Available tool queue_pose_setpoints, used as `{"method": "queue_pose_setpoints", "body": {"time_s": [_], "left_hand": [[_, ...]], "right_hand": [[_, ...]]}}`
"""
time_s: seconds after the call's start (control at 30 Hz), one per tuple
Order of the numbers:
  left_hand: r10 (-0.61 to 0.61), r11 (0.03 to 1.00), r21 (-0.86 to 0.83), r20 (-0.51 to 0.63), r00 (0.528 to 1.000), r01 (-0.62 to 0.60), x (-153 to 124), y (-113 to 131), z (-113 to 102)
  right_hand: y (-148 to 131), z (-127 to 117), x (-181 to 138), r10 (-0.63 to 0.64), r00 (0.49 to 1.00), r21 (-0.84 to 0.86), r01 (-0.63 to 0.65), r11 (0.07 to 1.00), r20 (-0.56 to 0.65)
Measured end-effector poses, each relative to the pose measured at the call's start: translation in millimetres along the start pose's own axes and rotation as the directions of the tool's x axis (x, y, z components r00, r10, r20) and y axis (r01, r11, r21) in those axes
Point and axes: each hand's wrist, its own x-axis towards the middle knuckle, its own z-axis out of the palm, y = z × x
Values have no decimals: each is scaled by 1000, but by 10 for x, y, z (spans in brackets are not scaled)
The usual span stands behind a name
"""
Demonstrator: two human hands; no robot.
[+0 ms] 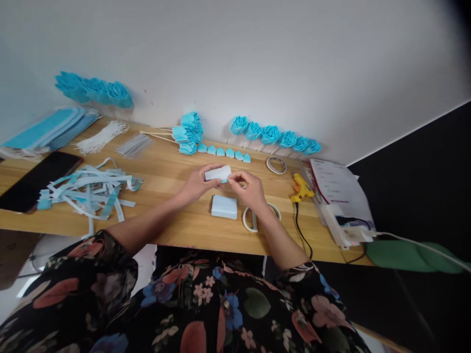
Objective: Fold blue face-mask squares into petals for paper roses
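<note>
Between my two hands is a small folded piece of white and blue mask fabric (218, 173). My left hand (200, 185) grips its left end, the thumb along the lower edge. The fingertips of my right hand (250, 189) pinch its lower right corner. Just below my hands, a stack of pale blue cut pieces (224, 207) lies on the wooden table (176, 215). Beyond them runs a row of small folded blue petals (225, 152). A white ring-shaped roll (250, 221) lies partly under my right forearm.
Blue fabric roses (270, 134) lean along the wall, with a bunch on sticks (189, 132) nearer the middle. A yellow glue gun (302, 188) and a power strip (336, 225) lie right. Left are cut strips (91, 189), a phone (37, 181) and face masks (55, 128).
</note>
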Motion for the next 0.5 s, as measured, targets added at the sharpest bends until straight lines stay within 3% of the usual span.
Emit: {"method": "queue_pose_setpoints", "body": {"time_s": [0.13,0.3,0.37,0.5], "left_hand": [[47,990,130,-1,999,-47,-6,4,-17],[116,965,235,0,993,-112,-19,7,-1],[104,983,153,-34,994,-98,-19,19,12],[19,977,-210,-30,999,-25,-18,22,50]], "right_hand": [[30,9,29,132,977,246,-171,954,167],[9,-27,88,151,948,211,-214,954,280],[-9,-35,94,154,954,213,-211,954,256],[-28,-15,44,150,982,273,-177,945,118]]}}
